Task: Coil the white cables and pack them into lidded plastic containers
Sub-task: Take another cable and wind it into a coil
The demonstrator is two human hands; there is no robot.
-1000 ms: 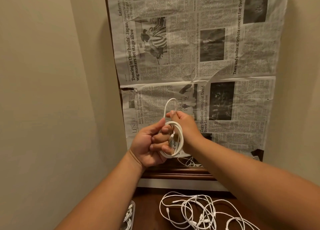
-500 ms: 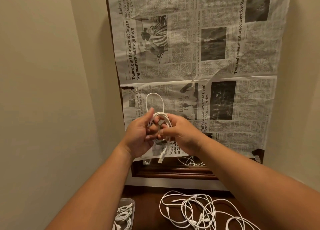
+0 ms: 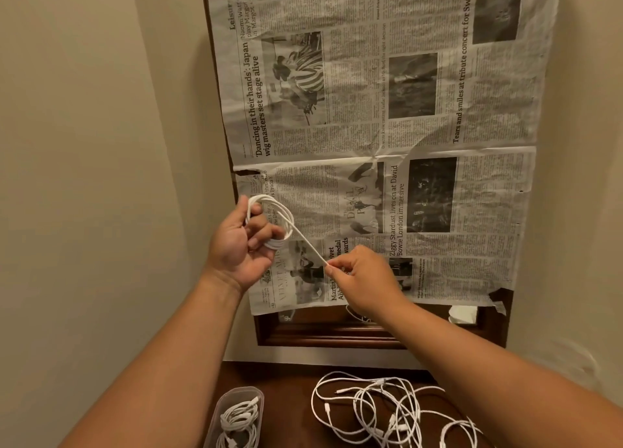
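- A coiled white cable (image 3: 273, 223) is held up at centre left of the frame, in front of the newspaper (image 3: 371, 110) covering the wall.
- The coil is gripped by the left hand (image 3: 240, 247), whose fingers are curled through its loops.
- One free end is drawn straight and taut from the coil toward lower right, where it is pinched between thumb and forefinger of the right hand (image 3: 365, 279); the other fingers are curled in.
- At the bottom of the frame, a clear plastic container (image 3: 241, 391) with coiled cables inside is seen on the dark wooden surface (image 3: 286, 414).
- Loose white cables (image 3: 387, 410) are tangled to its right.
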